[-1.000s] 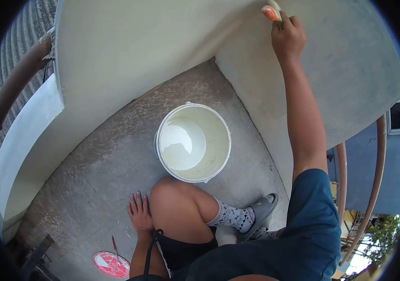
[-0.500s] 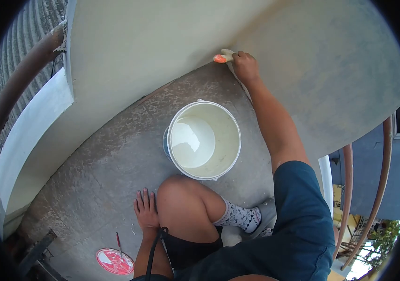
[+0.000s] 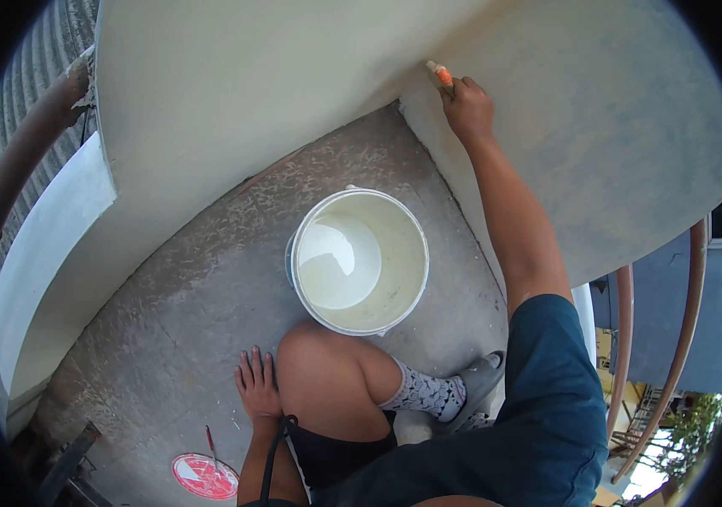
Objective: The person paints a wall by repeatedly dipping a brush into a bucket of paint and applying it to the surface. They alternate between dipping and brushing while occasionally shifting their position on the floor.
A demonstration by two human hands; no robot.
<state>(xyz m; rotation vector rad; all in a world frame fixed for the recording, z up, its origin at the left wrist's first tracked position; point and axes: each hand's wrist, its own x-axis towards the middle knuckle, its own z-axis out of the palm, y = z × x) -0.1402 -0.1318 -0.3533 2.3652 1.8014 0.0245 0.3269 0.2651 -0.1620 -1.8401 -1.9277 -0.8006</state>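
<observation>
My right hand (image 3: 468, 107) is closed around the handle of a paintbrush (image 3: 442, 74) with an orange part near its bristles. The bristle end is at the corner where the cream wall (image 3: 276, 76) meets the grey-white wall (image 3: 598, 144). Flat on the floor, its fingers stretched out, my left hand (image 3: 257, 384) rests beside my bent knee. Between my knee and the corner stands a white bucket (image 3: 407, 291) with white paint (image 3: 340, 262) in its bottom.
A red and white lid (image 3: 200, 482) lies on the concrete floor (image 3: 183, 329), with a thin red-handled tool (image 3: 210, 441) across it. Brown curved rails (image 3: 19, 169) run at the left, and more rails (image 3: 682, 321) stand at the right. A dark metal piece (image 3: 69, 456) is at lower left.
My right hand has moved up along the corner, and the brush has turned so its bristles point upward. My left hand stays flat on the floor. The view has shifted slightly.
</observation>
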